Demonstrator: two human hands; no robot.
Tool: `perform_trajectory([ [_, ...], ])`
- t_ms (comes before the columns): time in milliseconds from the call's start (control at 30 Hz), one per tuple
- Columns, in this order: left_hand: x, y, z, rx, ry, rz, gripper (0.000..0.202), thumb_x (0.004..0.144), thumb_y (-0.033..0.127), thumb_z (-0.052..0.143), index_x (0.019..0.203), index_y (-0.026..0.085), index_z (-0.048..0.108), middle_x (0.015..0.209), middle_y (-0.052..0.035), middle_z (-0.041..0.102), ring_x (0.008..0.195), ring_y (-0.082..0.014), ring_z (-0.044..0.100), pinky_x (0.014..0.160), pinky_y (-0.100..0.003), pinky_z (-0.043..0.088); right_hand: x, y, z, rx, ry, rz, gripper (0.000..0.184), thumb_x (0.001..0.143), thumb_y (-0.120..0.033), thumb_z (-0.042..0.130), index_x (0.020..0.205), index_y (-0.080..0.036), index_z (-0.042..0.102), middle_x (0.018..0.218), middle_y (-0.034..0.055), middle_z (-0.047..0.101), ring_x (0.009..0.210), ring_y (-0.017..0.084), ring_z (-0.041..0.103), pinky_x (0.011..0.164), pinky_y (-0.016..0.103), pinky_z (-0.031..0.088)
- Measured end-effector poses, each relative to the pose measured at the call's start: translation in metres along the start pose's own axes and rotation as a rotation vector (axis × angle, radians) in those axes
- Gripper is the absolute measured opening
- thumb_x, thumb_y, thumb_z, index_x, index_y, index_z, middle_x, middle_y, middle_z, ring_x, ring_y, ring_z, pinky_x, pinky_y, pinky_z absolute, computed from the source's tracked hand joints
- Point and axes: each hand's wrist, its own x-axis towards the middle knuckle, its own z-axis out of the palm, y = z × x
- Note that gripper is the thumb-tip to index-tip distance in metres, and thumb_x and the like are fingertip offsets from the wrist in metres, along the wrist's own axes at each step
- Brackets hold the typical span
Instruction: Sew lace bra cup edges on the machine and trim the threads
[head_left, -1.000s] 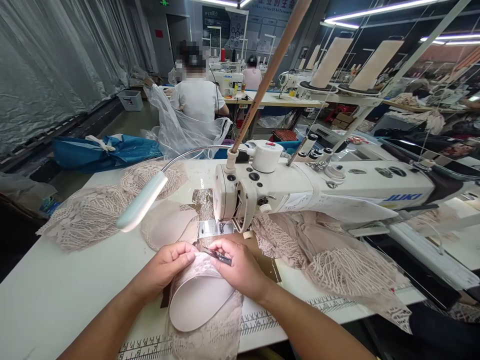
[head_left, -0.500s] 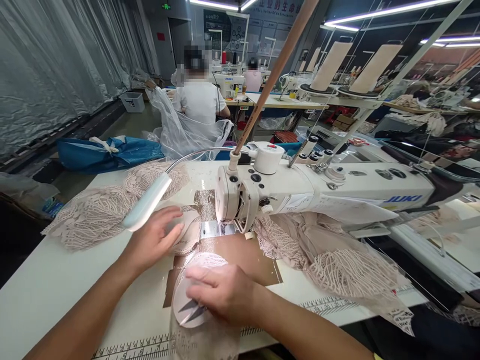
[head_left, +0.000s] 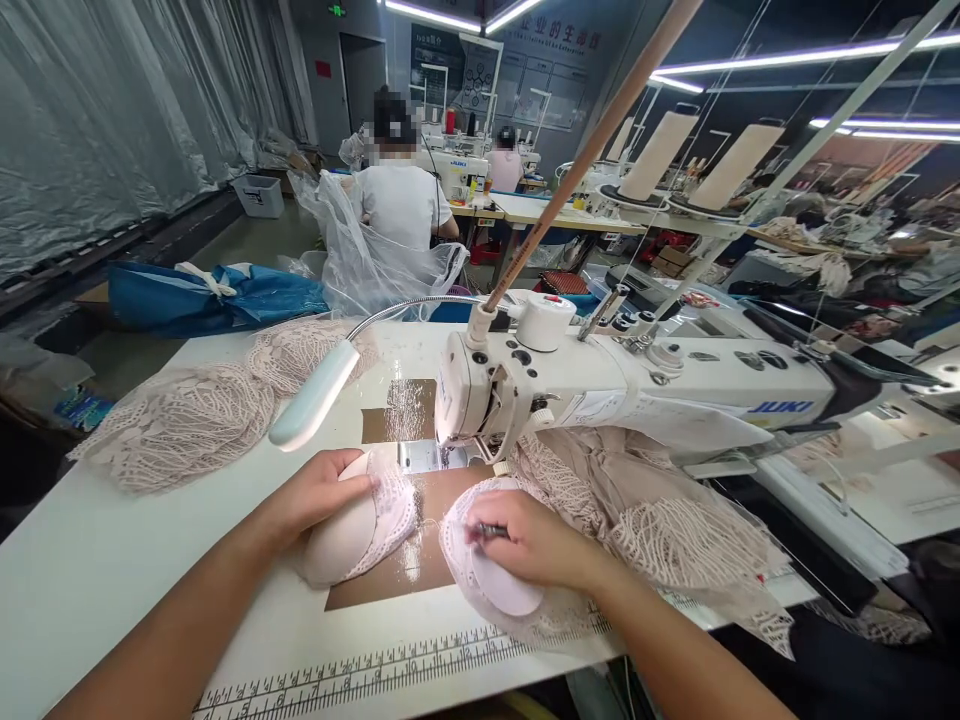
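– Since half a second earlier, left cup (head_left: 339, 542) has been drawn nearer and right cup (head_left: 511, 592) shifted rightward; both lie before the machine (head_left: 570, 375).
– Hands?
– Left cup is pinched in the left hand (head_left: 319, 492); snips (head_left: 492, 531) are gripped in the right hand (head_left: 538, 538), over right cup.
– Advice?
– Lace (head_left: 397, 512) should be held untwisted, snips kept clear.

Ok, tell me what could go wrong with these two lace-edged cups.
The right hand grips a dark tool over the right cup and might nick its lace. The left hand holds the left cup near the metal plate, where its edge could catch. The right cup sits beside the heaped lace fabric, so the two might tangle.
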Motion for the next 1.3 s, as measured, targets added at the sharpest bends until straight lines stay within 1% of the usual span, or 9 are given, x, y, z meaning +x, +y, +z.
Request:
perform_trajectory([
  [133,-0.002,0.004,0.007,-0.077,-0.103,0.047,0.037,0.078,0.042,0.064,0.102,0.014,0.063,0.089,-0.0078,0.070,0.083,-0.0263,0.065,0.070,-0.032,0.050,0.030,-0.008,0.018,0.382,0.137,0.088,0.024,0.080,-0.030,0.064,0.102,-0.020,0.064,0.097,0.0023,0.065,0.088,0.018,0.059,0.076,0.028,0.045],
  [267,-0.006,0.003,0.004,-0.092,-0.198,0.068,0.031,0.078,0.037,0.065,0.099,0.015,0.061,0.090,-0.0069,0.069,0.086,-0.0262,0.065,0.073,-0.032,0.050,0.051,-0.008,0.042,0.458,0.249,0.096,0.008,0.077,-0.024,0.064,0.077,-0.016,0.062,0.073,-0.0012,0.058,0.071,0.015,0.053,0.065,0.025,0.042],
  [367,-0.009,0.002,-0.005,0.041,-0.270,0.089,0.032,0.076,0.034,0.066,0.101,0.016,0.060,0.095,-0.0072,0.068,0.090,-0.0269,0.064,0.075,-0.033,0.050,0.052,-0.005,0.051,0.475,0.257,0.115,0.013,0.078,-0.021,0.059,0.067,-0.016,0.055,0.067,-0.0026,0.052,0.065,0.013,0.048,0.059,0.023,0.038],
  [567,-0.002,0.001,0.003,0.447,0.052,0.378,0.056,0.070,0.034,0.073,0.122,0.022,0.056,0.134,-0.0086,0.051,0.123,-0.0295,0.045,0.107,-0.040,0.031,0.045,-0.003,0.049,0.569,0.193,0.040,0.012,0.080,-0.024,0.057,0.072,-0.016,0.054,0.067,-0.0032,0.048,0.066,0.012,0.044,0.060,0.023,0.036],
  [700,0.002,-0.001,0.020,0.321,-0.103,0.391,0.028,0.079,0.038,0.066,0.099,0.019,0.064,0.098,-0.0047,0.065,0.090,-0.0203,0.059,0.079,-0.029,0.046,0.045,-0.004,0.048,0.590,0.192,0.004,0.012,0.083,-0.024,0.055,0.074,-0.016,0.055,0.073,-0.0015,0.051,0.069,0.013,0.047,0.062,0.023,0.038],
  [833,0.004,-0.003,0.026,0.152,-0.163,0.302,0.031,0.082,0.043,0.063,0.070,0.014,0.059,0.066,0.0015,0.055,0.060,-0.0111,0.049,0.053,-0.021,0.036,0.044,0.001,0.046,0.568,0.219,-0.022,0.008,0.084,-0.023,0.056,0.086,-0.016,0.061,0.082,0.0009,0.060,0.079,0.015,0.054,0.073,0.026,0.043],
  [1033,0.005,-0.004,0.024,-0.008,-0.216,0.221,0.029,0.080,0.040,0.068,0.077,0.012,0.065,0.071,-0.0025,0.062,0.063,-0.0124,0.054,0.056,-0.021,0.041,0.038,0.017,0.033,0.493,0.206,-0.042,0.036,0.096,-0.042,0.042,0.114,-0.019,0.062,0.081,0.0034,0.064,0.076,0.016,0.059,0.074,0.030,0.046],
  [1167,0.005,-0.004,0.026,-0.075,-0.286,0.185,0.033,0.082,0.043,0.065,0.082,0.010,0.069,0.078,-0.0087,0.069,0.067,-0.0169,0.060,0.060,-0.025,0.046,0.038,0.019,0.030,0.486,0.190,-0.051,0.031,0.090,-0.038,0.056,0.113,-0.021,0.066,0.106,0.0060,0.067,0.093,0.019,0.060,0.084,0.031,0.046],
  [1300,0.005,-0.006,0.028,-0.072,-0.274,0.166,0.036,0.079,0.045,0.066,0.081,0.009,0.070,0.073,-0.0074,0.067,0.063,-0.0156,0.057,0.056,-0.024,0.043,0.039,0.014,0.031,0.481,0.188,0.008,0.026,0.083,-0.032,0.064,0.106,-0.020,0.068,0.099,0.0043,0.067,0.088,0.018,0.060,0.079,0.029,0.047],
])
